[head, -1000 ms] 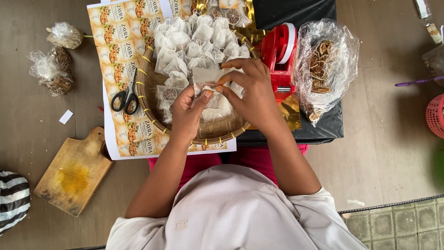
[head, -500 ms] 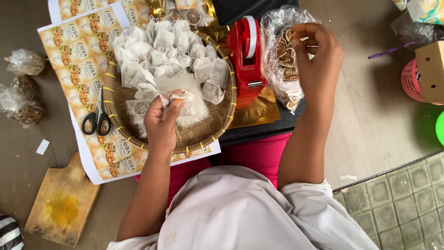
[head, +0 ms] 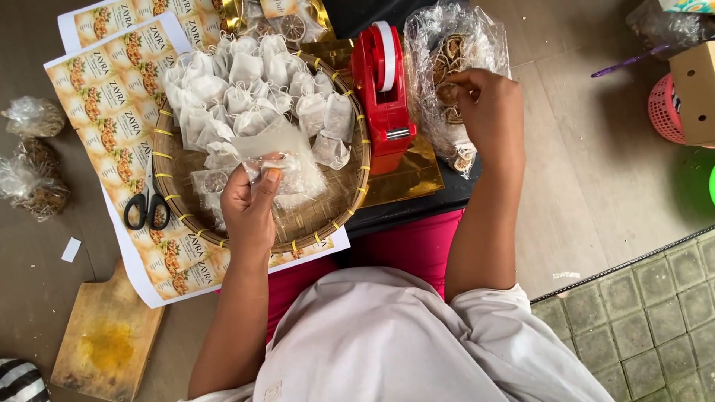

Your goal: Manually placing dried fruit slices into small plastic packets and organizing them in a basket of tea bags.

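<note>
My left hand point(head: 251, 211) holds up a small clear plastic pouch point(head: 287, 165) over the round woven basket tray point(head: 335, 205). Several small white filled sachets point(head: 246, 89) lie heaped in the tray. My right hand point(head: 488, 112) reaches into a clear plastic bag of dried brown slices point(head: 447, 67) at the right, with its fingers closed inside the bag's mouth. What the fingers pinch is hidden by the plastic. A red tape dispenser point(head: 383, 82) stands between the tray and the bag.
Black-handled scissors point(head: 147, 205) lie on printed label sheets point(head: 112, 97) left of the tray. A wooden cutting board point(head: 104, 342) sits at lower left, plastic-wrapped bundles point(head: 33, 160) at far left. A pink basket point(head: 665, 108) and cardboard box point(head: 696, 82) stand at right.
My right hand left the pouch and moved right into the bag of dried slices. My left hand keeps hold of the clear pouch above the tray.
</note>
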